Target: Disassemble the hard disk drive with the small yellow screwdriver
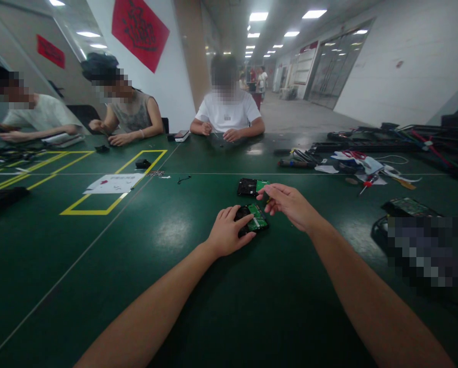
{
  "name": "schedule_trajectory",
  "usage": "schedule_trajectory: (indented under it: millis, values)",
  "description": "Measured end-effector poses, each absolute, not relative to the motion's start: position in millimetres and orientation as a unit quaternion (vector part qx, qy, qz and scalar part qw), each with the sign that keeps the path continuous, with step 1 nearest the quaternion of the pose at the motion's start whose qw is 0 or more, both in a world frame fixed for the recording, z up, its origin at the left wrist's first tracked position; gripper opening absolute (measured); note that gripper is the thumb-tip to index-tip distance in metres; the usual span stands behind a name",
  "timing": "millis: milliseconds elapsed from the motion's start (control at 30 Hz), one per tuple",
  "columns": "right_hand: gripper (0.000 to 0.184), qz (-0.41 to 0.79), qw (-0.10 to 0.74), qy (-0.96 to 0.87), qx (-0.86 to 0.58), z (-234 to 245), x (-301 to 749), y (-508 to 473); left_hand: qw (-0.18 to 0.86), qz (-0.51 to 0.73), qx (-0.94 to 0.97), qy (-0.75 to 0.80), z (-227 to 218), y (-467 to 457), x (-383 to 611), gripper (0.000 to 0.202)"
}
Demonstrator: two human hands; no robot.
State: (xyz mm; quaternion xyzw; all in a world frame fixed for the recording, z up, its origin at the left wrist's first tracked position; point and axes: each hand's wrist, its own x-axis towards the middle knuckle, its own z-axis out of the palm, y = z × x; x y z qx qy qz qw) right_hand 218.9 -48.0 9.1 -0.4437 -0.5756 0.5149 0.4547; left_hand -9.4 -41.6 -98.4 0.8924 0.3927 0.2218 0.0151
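Note:
My left hand [226, 232] lies on a black hard drive with a green circuit board [255, 219] on the green table [183, 286]; its fingers curl over the drive's left side and hold it down. My right hand [290, 204] hovers just right of and above that drive, fingers bent and pinched together near the board's far corner; whether anything is in them is too small to tell. A second black drive with a green board [250, 186] rests a little farther away, just left of my right fingertips.
Three people sit at the table's far side, hands on the tabletop. A white paper [112, 183] lies inside yellow tape lines at left. Tools, cables and scissors [353, 154] crowd the far right. Another circuit board [408, 206] sits at right.

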Motion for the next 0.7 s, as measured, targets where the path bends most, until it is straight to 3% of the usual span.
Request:
schedule_trajectory:
  millis: [167,700]
  values:
    - [0.035,0.545,0.475,-0.540,-0.432,3.7,221.9,-42.6,0.016,0.219,0.893,0.392,-97.2,-42.0,-9.2,0.060]
    - [0.036,0.408,0.455,-0.614,-0.500,8.9,227.5,-43.0,0.033,0.221,0.891,0.396,-96.7,-42.1,-8.9,0.060]
